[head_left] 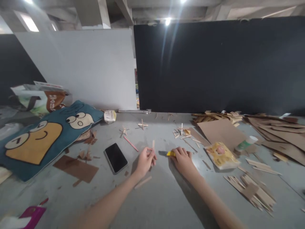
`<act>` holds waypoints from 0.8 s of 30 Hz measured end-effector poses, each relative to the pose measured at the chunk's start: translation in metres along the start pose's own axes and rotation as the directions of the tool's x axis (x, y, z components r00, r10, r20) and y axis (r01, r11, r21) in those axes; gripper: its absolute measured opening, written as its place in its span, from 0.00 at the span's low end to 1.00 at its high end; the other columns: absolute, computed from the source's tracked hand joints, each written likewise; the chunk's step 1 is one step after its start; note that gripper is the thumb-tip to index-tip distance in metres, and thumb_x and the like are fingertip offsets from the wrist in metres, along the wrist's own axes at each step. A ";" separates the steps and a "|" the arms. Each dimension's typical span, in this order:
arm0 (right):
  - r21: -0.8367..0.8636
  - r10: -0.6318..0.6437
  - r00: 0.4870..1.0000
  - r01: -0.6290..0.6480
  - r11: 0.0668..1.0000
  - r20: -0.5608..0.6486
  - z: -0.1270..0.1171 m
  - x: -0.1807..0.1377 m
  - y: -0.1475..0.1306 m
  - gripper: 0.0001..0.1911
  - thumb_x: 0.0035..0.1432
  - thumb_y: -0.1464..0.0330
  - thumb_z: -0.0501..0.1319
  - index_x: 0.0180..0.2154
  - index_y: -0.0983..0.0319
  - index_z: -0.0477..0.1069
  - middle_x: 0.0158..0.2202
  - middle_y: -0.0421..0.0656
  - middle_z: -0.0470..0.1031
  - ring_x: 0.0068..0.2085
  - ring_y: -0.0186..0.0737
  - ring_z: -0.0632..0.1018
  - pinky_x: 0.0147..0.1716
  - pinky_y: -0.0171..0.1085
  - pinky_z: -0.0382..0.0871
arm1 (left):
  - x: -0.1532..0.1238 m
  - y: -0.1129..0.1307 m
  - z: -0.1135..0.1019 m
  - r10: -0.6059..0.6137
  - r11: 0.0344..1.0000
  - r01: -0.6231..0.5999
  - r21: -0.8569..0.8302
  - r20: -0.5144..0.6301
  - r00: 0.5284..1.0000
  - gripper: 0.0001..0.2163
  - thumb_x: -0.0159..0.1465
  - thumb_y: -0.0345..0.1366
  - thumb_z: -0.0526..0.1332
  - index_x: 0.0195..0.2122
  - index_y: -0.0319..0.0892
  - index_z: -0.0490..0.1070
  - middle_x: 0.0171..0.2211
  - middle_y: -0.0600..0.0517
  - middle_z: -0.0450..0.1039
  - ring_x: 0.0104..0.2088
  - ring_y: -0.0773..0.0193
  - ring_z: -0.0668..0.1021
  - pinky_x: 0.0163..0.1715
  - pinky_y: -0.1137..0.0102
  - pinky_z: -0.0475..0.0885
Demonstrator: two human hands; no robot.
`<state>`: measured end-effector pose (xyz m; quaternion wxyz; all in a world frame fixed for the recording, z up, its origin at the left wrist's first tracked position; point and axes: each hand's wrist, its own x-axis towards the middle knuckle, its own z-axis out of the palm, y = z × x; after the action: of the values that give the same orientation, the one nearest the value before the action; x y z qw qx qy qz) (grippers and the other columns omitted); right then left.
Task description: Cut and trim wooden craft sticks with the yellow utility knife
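Note:
My left hand is closed, pinching a short flat wooden stick that points upward from the fingertips. To its right, my right hand rests low over the table, wrapped round a yellow utility knife. The knife's blade reaches left toward my left hand, with a gap between them. Another wooden stick lies just below my left hand. A black phone is flat on the table to the left, beside a pink striped stick. Small star-like stick pieces stand farther back.
At right lie a yellow packet, a glue stick, a pile of wooden sticks and cardboard sheets. A blue cartoon cushion takes up the left. Brown card lies nearer. Dark panels close off the back.

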<state>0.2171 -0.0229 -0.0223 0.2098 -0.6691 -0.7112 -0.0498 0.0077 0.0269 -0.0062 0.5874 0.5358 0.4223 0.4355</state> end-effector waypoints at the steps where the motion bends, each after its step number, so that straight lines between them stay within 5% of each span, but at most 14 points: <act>1: 0.000 -0.012 1.000 0.012 1.000 -0.012 0.003 0.000 -0.001 0.11 0.71 0.67 0.54 0.44 0.61 0.74 0.44 0.53 0.76 0.47 0.54 0.75 0.48 0.48 0.63 | 0.002 -0.003 -0.002 0.002 1.000 -0.002 0.008 0.005 1.000 0.27 0.58 0.64 0.65 0.36 0.44 0.62 0.21 0.57 0.70 0.15 0.70 0.69 0.16 0.75 0.59; 5: 0.306 0.079 0.994 -0.051 0.951 -0.081 0.007 -0.007 -0.015 0.18 0.75 0.62 0.45 0.50 0.60 0.70 0.44 0.52 0.75 0.41 0.50 0.78 0.43 0.45 0.69 | 0.005 -0.012 -0.006 0.038 0.997 -0.041 0.060 0.048 0.998 0.25 0.63 0.61 0.61 0.45 0.42 0.66 0.25 0.56 0.71 0.19 0.69 0.72 0.19 0.74 0.62; 9: 0.687 0.285 0.958 -0.199 0.699 -0.013 0.005 -0.021 -0.038 0.23 0.75 0.57 0.45 0.62 0.61 0.59 0.33 0.41 0.72 0.27 0.41 0.75 0.26 0.37 0.69 | 0.002 -0.012 -0.003 0.023 0.995 -0.032 0.091 0.101 0.995 0.23 0.65 0.59 0.59 0.45 0.42 0.68 0.29 0.55 0.71 0.23 0.68 0.74 0.24 0.73 0.68; 12: 0.820 0.258 0.961 -0.226 0.526 0.099 0.002 -0.029 -0.044 0.23 0.75 0.56 0.44 0.60 0.60 0.63 0.25 0.34 0.65 0.18 0.36 0.67 0.18 0.33 0.63 | 0.001 -0.010 -0.003 0.036 0.996 -0.044 0.077 0.101 0.994 0.24 0.66 0.58 0.60 0.48 0.41 0.69 0.32 0.53 0.72 0.26 0.67 0.75 0.26 0.71 0.70; 16: 0.858 0.116 0.992 -0.098 0.505 0.045 -0.005 -0.030 -0.035 0.21 0.74 0.62 0.46 0.46 0.60 0.76 0.30 0.44 0.76 0.29 0.39 0.79 0.32 0.36 0.75 | 0.003 -0.008 -0.005 0.012 1.000 -0.015 0.027 0.123 0.992 0.26 0.64 0.60 0.62 0.48 0.41 0.69 0.31 0.54 0.71 0.25 0.66 0.76 0.25 0.71 0.70; 20: 0.841 0.065 0.998 -0.034 0.540 -0.001 -0.007 -0.025 -0.031 0.23 0.66 0.70 0.50 0.58 0.58 0.74 0.48 0.49 0.82 0.51 0.46 0.82 0.52 0.43 0.76 | 0.002 -0.004 -0.006 0.005 0.999 0.000 -0.038 0.137 0.991 0.27 0.62 0.60 0.65 0.48 0.40 0.69 0.30 0.55 0.72 0.24 0.66 0.77 0.24 0.72 0.70; 24: 0.708 0.112 0.989 -0.009 0.706 -0.099 -0.001 -0.021 -0.037 0.12 0.62 0.69 0.59 0.46 0.58 0.77 0.40 0.46 0.82 0.40 0.45 0.83 0.40 0.38 0.78 | 0.001 -0.002 -0.006 -0.013 0.994 0.027 -0.102 0.140 0.990 0.27 0.59 0.59 0.68 0.45 0.41 0.67 0.30 0.54 0.74 0.24 0.64 0.79 0.23 0.71 0.71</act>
<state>0.1813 -0.0470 -0.0213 0.4982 -0.5561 -0.6381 0.1878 0.0027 0.0287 -0.0091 0.6467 0.5294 0.3624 0.4125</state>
